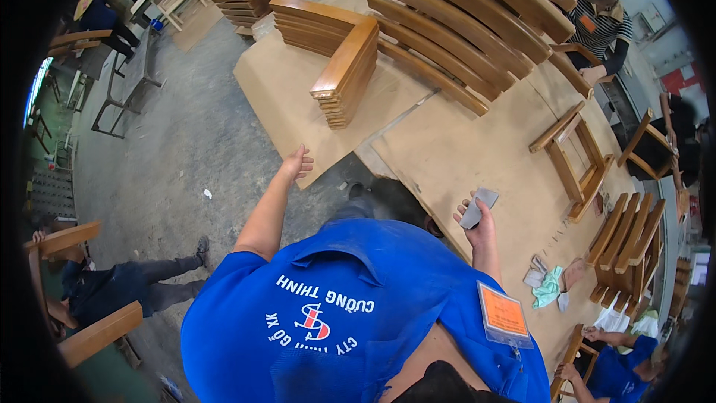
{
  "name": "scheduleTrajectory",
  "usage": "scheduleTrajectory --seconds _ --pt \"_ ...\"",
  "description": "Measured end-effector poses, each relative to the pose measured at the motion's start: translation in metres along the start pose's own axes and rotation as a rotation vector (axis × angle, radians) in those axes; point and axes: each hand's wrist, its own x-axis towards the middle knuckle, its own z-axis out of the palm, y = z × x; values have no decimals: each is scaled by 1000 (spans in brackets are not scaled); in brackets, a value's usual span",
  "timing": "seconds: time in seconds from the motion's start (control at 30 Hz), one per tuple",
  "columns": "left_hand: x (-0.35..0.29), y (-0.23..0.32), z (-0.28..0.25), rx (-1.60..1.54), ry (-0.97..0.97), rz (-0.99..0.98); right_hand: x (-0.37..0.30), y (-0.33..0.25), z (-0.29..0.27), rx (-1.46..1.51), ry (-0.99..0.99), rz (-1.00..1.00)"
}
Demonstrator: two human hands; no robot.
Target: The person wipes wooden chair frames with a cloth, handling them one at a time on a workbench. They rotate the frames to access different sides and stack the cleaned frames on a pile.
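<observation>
My left hand (299, 164) is at the edge of a brown cardboard sheet (280, 93), its fingers loosely bent and apart, holding nothing. I cannot tell whether it touches the sheet. In my right hand (479, 230) is a small folded grey piece that looks like sandpaper (479, 207), pinched between thumb and fingers above the cardboard-covered table. Beyond my left hand stands a stack of angled, varnished wooden pieces (350, 60). An open wooden frame (573, 157) lies to the right of my right hand.
Curved slatted wooden parts (455, 30) are stacked at the far side. Rags (548, 286) and a slatted wooden piece (626, 242) lie at the right. Co-workers handle wood at the far right (604, 26), lower right (623, 366) and left (104, 283). A metal bench (127, 82) stands on the concrete floor.
</observation>
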Motion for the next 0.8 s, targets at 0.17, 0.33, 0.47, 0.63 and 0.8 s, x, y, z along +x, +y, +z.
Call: scheduleTrajectory --seconds 0.17,0.33,0.47,0.63,0.8 --pt "34 5 -9 -61 -85 23 24 2 2 11 103 11" --pt "79 25 -39 -84 -142 5 86 12 17 16 279 2" --pt "121 54 -64 -144 -221 63 130 8 38 69 363 -30" --pt "170 74 -53 -84 -358 103 168 12 91 -20 379 7" --pt "196 46 5 -241 -417 -39 216 70 162 -190 160 204"
